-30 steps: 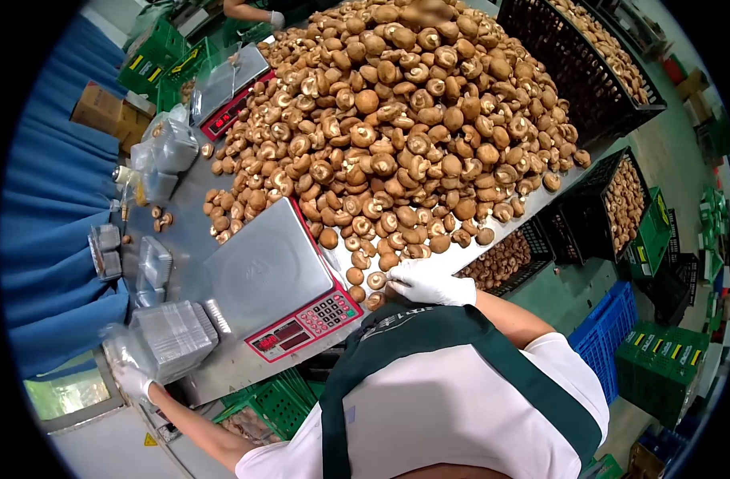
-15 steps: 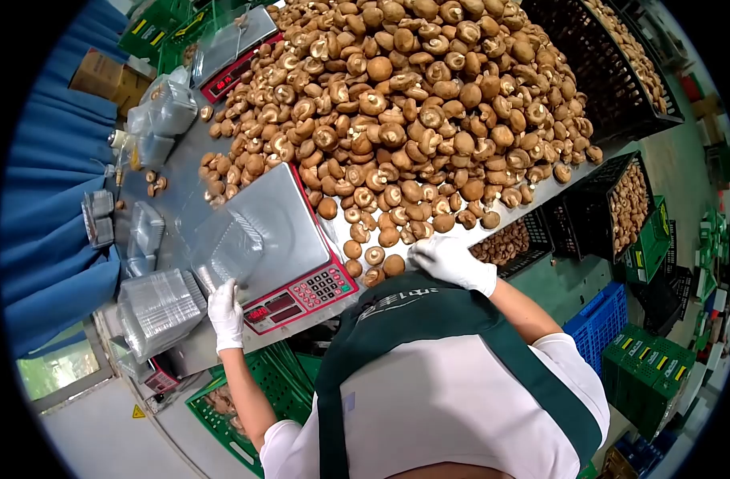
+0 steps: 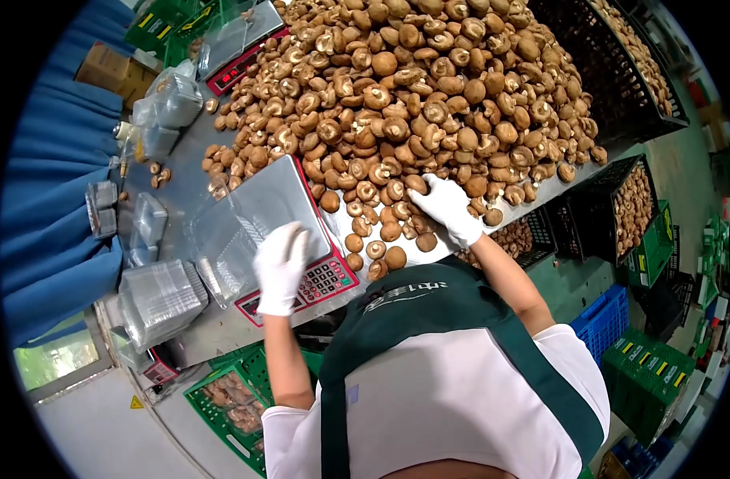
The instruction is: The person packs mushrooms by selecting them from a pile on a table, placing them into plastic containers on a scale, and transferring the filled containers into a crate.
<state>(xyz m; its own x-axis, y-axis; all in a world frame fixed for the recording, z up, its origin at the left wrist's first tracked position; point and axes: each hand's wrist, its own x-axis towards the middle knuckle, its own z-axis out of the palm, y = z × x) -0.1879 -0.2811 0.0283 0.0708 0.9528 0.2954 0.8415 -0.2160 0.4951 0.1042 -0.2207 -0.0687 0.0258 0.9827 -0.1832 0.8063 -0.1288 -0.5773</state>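
My left hand (image 3: 281, 270), in a white glove, is above the front of a scale (image 3: 273, 188) with its fingers stretched out and nothing visible in them. Beside it, a clear plastic clamshell box (image 3: 221, 278) lies partly on the scale's metal plate. At the near edge of a big pile of shiitake mushrooms (image 3: 397, 88), my gloved right hand (image 3: 445, 209) has its thumb and fingers around one shiitake mushroom (image 3: 415, 184). Several loose mushrooms (image 3: 376, 250) sit between the scale and that hand.
A stack of clear plastic boxes (image 3: 161, 303) stands left of the scale. Another scale (image 3: 241, 48) is at the back left. Black crates (image 3: 620, 215) of mushrooms stand along the right. Below the table's front edge is a green crate (image 3: 229, 399) holding packed mushrooms.
My left hand has moved right and up from the box's edge to over the scale, its fingers straightening. My right hand has gone forward from the table's edge into the mushrooms.
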